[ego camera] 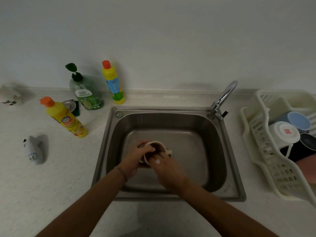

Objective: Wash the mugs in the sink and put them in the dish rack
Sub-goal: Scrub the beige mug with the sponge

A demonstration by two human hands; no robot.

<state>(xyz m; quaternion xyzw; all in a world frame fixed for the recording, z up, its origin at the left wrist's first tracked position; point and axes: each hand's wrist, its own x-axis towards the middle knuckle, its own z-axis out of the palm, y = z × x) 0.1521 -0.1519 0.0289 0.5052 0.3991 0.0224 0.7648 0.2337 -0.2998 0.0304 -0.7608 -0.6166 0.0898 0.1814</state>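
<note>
Head cam looks straight down at the steel sink (220, 151), both my hands low over the basin. Beige mug (154, 147) sits between them, tipped on its side w/ the open mouth facing up and away from me, just above the sink floor near the drain. Left hand (136, 159) wraps the mug's left side, fingers curled over the rim, thumb side hidden. Right hand (165, 165) is on the mug's near-right side, fingers bent around the body, a blob of white foam on the knuckles. Mug handle pokes out to the right, just past my right fingers.

Faucet (222, 98) stands at the far right corner of the sink; can't tell if water is running. Right of the sink, the white dish rack (266, 151) holds a blue mug (298, 121), a white mug (285, 132) and a dark mug (307, 141), all bottoms toward me, packed touching each other.

Left counter: green soap pump bottle (86, 93), tall yellow bottle (113, 82) by the wall, another yellow bottle (65, 118) nearer, leaning in view. Small white tagged item (35, 149) sits far left, too blurry to ID.
</note>
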